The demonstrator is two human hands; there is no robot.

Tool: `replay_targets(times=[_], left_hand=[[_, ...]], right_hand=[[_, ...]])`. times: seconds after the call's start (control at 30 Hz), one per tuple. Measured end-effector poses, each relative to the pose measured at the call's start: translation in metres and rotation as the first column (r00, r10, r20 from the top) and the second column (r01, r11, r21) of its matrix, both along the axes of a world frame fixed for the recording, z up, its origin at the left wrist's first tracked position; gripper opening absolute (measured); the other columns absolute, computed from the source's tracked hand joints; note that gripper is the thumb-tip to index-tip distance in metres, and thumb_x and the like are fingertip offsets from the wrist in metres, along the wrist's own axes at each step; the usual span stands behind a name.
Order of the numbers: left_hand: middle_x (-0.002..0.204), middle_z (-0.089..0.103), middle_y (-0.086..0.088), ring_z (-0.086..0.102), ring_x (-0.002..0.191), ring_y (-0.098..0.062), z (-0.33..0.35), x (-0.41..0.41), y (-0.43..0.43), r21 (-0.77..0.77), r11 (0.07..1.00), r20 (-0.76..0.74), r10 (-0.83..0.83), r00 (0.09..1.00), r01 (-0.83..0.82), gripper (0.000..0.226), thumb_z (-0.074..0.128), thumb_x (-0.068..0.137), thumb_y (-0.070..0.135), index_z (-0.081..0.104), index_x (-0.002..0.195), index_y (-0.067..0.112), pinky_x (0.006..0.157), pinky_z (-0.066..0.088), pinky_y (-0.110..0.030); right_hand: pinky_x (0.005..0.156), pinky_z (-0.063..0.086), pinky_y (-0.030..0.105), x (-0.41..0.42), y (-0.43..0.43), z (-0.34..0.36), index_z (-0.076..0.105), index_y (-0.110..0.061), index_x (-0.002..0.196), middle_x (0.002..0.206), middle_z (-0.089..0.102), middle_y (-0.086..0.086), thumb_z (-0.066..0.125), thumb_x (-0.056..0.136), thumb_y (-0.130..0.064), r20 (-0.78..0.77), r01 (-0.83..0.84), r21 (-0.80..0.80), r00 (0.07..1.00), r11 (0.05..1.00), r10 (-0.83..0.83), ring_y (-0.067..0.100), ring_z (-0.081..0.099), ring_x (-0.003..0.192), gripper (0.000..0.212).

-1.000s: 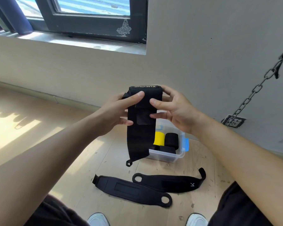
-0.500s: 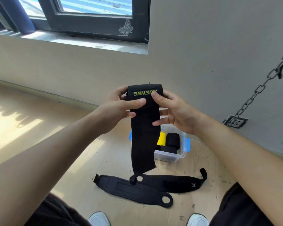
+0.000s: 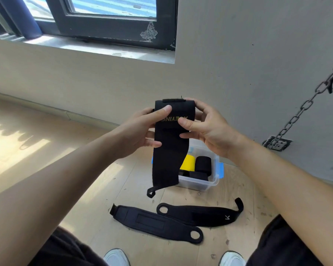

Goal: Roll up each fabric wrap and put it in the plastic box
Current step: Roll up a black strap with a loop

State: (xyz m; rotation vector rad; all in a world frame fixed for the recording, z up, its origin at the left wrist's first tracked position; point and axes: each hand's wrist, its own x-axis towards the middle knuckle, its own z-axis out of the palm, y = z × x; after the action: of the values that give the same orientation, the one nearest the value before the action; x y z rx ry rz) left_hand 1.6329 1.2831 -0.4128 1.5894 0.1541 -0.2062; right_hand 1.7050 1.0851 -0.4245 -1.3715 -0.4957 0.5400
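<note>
As left grip (image 3: 140, 131) and right grip (image 3: 206, 129) pinch the black wrap (image 3: 169, 154), the plastic box (image 3: 210, 184) holds rolled wraps (image 3: 203, 164), one yellow.

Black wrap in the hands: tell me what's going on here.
A person holds the black wrap up, left hand and right hand pinching its top end; the rest hangs loose. On the floor beyond, the plastic box already holds a yellow roll and black rolls. The near wrap and far wrap lie flat, unrolled.
</note>
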Motion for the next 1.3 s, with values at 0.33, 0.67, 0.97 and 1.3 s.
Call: replay_targets(times=[0.33,0.67,0.97,1.3], left_hand=[[0.122,0.072,-0.007,0.073,0.104,-0.023,0.0,-0.001,0.001,-0.039,0.995,0.091,0.1,0.991,-0.096,0.045,0.073,0.091,0.031,0.062,0.133,0.021,0.063,0.056,-0.022],[0.128,0.069,-0.011,0.072,0.112,-0.024,-0.002,0.002,0.004,-0.07,0.996,0.104,0.058,0.993,-0.051,0.062,0.083,0.08,0.016,0.058,0.136,0.021,0.084,0.06,-0.033],[0.123,0.073,-0.003,0.074,0.106,-0.025,0.0,0.0,0.003,0.021,1.0,-0.018,0.013,1.0,-0.013,0.061,0.068,0.084,0.062,0.061,0.135,0.028,0.069,0.057,-0.029],[0.129,0.068,-0.011,0.072,0.11,-0.025,-0.003,-0.001,0.005,-0.019,0.995,0.112,0.1,0.989,-0.099,0.058,0.083,0.077,0.036,0.062,0.13,0.03,0.072,0.051,-0.031]], right_hand=[[0.073,0.06,0.039,-0.002,0.0,0.005,0.058,-0.024,0.133,0.122,0.069,0.005,0.071,0.092,-0.026,-0.05,-0.045,-0.099,0.998,0.994,0.04,0.029,0.071,0.109,0.042],[0.067,0.058,0.032,-0.004,0.001,0.006,0.062,-0.019,0.129,0.118,0.072,0.011,0.068,0.092,-0.035,-0.098,-0.003,-0.119,0.995,0.993,-0.009,0.029,0.073,0.1,0.04],[0.075,0.061,0.035,-0.002,0.0,0.003,0.055,-0.015,0.136,0.127,0.065,0.019,0.07,0.091,-0.006,-0.048,0.024,-0.016,0.999,1.0,-0.024,0.029,0.071,0.109,0.048],[0.074,0.059,0.036,-0.004,0.001,0.009,0.062,-0.026,0.131,0.126,0.067,0.007,0.064,0.094,-0.041,-0.142,-0.073,-0.143,0.989,0.987,0.052,0.032,0.07,0.106,0.04]])
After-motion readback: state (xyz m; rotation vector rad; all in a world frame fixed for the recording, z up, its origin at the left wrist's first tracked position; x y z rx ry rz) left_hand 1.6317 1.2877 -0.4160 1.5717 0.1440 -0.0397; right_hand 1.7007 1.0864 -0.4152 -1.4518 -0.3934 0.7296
